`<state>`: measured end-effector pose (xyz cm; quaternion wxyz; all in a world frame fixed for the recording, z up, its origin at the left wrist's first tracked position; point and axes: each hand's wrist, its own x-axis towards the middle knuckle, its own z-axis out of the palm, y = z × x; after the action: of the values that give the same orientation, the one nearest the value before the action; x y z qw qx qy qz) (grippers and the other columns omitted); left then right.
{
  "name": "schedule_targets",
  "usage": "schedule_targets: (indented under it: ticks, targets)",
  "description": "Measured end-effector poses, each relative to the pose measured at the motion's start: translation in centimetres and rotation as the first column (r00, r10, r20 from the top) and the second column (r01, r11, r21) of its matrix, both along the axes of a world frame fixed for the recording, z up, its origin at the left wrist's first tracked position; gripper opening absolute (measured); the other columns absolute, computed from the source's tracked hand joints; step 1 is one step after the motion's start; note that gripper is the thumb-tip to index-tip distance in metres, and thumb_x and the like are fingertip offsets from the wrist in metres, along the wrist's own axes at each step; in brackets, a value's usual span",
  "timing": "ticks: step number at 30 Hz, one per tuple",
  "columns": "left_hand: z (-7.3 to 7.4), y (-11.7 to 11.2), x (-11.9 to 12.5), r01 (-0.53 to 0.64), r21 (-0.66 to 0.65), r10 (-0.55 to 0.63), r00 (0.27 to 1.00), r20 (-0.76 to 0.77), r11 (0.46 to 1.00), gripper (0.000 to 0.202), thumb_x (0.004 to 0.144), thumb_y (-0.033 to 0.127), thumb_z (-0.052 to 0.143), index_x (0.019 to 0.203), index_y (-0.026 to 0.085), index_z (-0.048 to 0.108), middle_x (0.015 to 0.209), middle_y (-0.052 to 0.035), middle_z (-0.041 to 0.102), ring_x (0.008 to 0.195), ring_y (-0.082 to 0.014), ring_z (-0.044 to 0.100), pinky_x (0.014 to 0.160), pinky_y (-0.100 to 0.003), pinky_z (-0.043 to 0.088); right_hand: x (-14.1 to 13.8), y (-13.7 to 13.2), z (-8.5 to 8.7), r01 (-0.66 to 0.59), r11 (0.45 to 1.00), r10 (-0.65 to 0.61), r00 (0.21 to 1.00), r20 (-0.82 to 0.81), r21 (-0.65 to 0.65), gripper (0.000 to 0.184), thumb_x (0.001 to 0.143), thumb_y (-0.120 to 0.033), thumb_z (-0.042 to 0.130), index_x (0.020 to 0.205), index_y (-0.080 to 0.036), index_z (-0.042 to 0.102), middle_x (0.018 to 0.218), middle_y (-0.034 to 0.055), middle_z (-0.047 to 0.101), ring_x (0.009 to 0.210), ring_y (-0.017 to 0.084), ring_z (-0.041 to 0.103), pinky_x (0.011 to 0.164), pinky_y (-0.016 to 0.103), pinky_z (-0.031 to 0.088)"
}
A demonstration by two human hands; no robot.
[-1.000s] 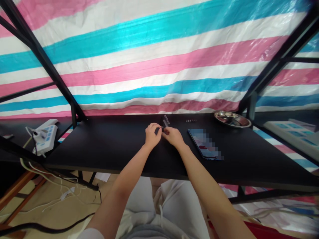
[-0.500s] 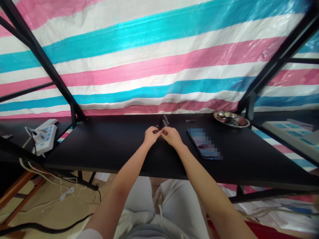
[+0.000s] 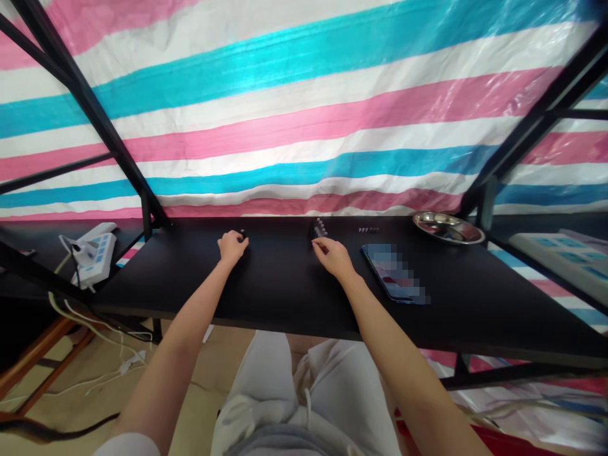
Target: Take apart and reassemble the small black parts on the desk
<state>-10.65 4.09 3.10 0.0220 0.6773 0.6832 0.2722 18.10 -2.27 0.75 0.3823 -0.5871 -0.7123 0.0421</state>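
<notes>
My left hand [image 3: 232,247] is over the left part of the black table [image 3: 280,285]. Its fingers are closed around a small dark piece [image 3: 242,233] whose kind is too small to make out. My right hand [image 3: 334,256] rests near the table's middle, thumb and fingertips pinched together. Those fingertips are at the near end of a dark holder [image 3: 313,229] with a row of small clear, rounded pieces [image 3: 322,227] along it. Whether the pinch grips the holder or something tiny is hidden.
Several small shiny pieces [image 3: 368,230] lie in a row right of the holder. A phone [image 3: 393,273] with a blurred screen and a round metal dish [image 3: 449,228] are at the right. A white power strip [image 3: 97,259] stands far left, and a striped sheet [image 3: 304,126] hangs behind.
My hands were together at the holder. The left has moved away to the left with a small dark piece, while the right stays beside the holder. The view has shifted slightly.
</notes>
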Motion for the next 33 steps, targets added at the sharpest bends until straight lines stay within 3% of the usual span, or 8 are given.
schedule_targets:
  ticks: [3, 8, 12, 16, 21, 24, 28, 33]
  targets:
    - [-0.4, 0.1, -2.1, -0.069, -0.028, 0.068, 0.997, -0.042, 0.997, 0.017, 0.075, 0.034, 0.058, 0.075, 0.018, 0.065, 0.100, -0.0060, 0.065, 0.098, -0.0246, 0.054, 0.081, -0.035, 0.036, -0.1, 0.1, -0.3, 0.004, 1.000, -0.004, 1.000, -0.006, 0.021, 0.026, 0.083, -0.031, 0.044, 0.091, -0.018, 0.065, 0.078, 0.0054, 0.067, 0.069, 0.016, 0.059, 0.072, 0.028, 0.042]
    - [-1.1, 0.0, -2.6, -0.102, -0.093, 0.099, 0.994, -0.035, 0.990, 0.018, 0.074, 0.035, 0.058, 0.077, 0.019, 0.067, 0.100, -0.0056, 0.065, 0.098, -0.0250, 0.055, 0.081, -0.036, 0.036, 0.2, 0.5, -0.9, 0.036, 0.992, -0.031, 0.998, -0.045, 0.118, 0.025, 0.081, -0.032, 0.045, 0.087, -0.018, 0.065, 0.071, 0.0045, 0.065, 0.062, 0.016, 0.057, 0.066, 0.028, 0.041]
    - [-1.1, 0.1, -2.4, -0.110, -0.097, 0.110, 0.994, -0.011, 0.989, 0.016, 0.073, 0.034, 0.059, 0.075, 0.020, 0.066, 0.100, -0.0053, 0.064, 0.099, -0.0251, 0.055, 0.083, -0.037, 0.036, 0.9, 0.6, -0.8, 0.253, 0.964, -0.249, 0.967, -0.056, 0.088, 0.024, 0.081, -0.029, 0.043, 0.087, -0.016, 0.062, 0.074, 0.0070, 0.065, 0.069, 0.019, 0.058, 0.067, 0.030, 0.039]
    - [-1.1, -0.3, -2.3, -0.130, -0.100, 0.134, 0.991, 0.031, 0.986, 0.020, 0.070, 0.038, 0.063, 0.078, 0.020, 0.064, 0.102, -0.0066, 0.062, 0.103, -0.0274, 0.052, 0.086, -0.041, 0.036, 1.5, 0.6, -1.0, 0.429, 0.899, -0.428, 0.903, 0.035, -0.086, 0.022, 0.077, -0.024, 0.047, 0.091, -0.015, 0.061, 0.084, 0.0107, 0.064, 0.082, 0.024, 0.056, 0.070, 0.034, 0.037]
    - [-0.7, -1.9, -0.5, -0.202, 0.224, 0.177, 0.976, 0.130, 0.953, 0.047, 0.071, 0.041, 0.062, 0.111, 0.018, 0.051, 0.116, -0.0113, 0.054, 0.109, -0.0276, 0.047, 0.089, -0.042, 0.035, 1.5, 1.0, -1.7, 0.436, 0.877, -0.414, 0.899, 0.141, -0.201, 0.023, 0.078, -0.029, 0.049, 0.091, -0.016, 0.063, 0.095, 0.0131, 0.061, 0.092, 0.027, 0.051, 0.073, 0.037, 0.036]
    - [-0.3, -3.1, 2.1, 0.054, 0.393, -0.063, 0.998, 0.009, 0.918, 0.042, 0.081, 0.037, 0.052, 0.118, 0.017, 0.047, 0.119, -0.0129, 0.052, 0.109, -0.0250, 0.047, 0.093, -0.040, 0.032, 1.3, 1.5, -1.8, 0.433, 0.873, -0.405, 0.900, 0.158, -0.224, 0.025, 0.079, -0.032, 0.051, 0.092, -0.016, 0.064, 0.096, 0.0127, 0.061, 0.093, 0.027, 0.051, 0.075, 0.038, 0.036]
    - [-0.3, -4.6, 6.9, 0.492, 0.275, -0.424, 0.864, -0.270, 0.826, 0.043, 0.088, 0.035, 0.038, 0.128, 0.020, 0.042, 0.126, -0.0115, 0.050, 0.113, -0.0230, 0.045, 0.094, -0.039, 0.030, 1.3, 2.0, -1.7, 0.421, 0.875, -0.392, 0.906, 0.160, -0.241, 0.026, 0.078, -0.035, 0.052, 0.092, -0.017, 0.065, 0.097, 0.0111, 0.062, 0.093, 0.026, 0.052, 0.075, 0.037, 0.036]
    - [-1.2, -4.9, 12.0, 0.565, 0.067, -0.509, 0.784, -0.354, 0.823, 0.053, 0.090, 0.039, 0.033, 0.141, 0.026, 0.025, 0.139, -0.0101, 0.037, 0.117, -0.0259, 0.040, 0.091, -0.044, 0.033, 1.4, 2.5, -1.8, 0.405, 0.879, -0.388, 0.914, 0.117, -0.251, 0.025, 0.076, -0.037, 0.054, 0.091, -0.020, 0.066, 0.094, 0.0083, 0.064, 0.090, 0.024, 0.053, 0.073, 0.035, 0.036]
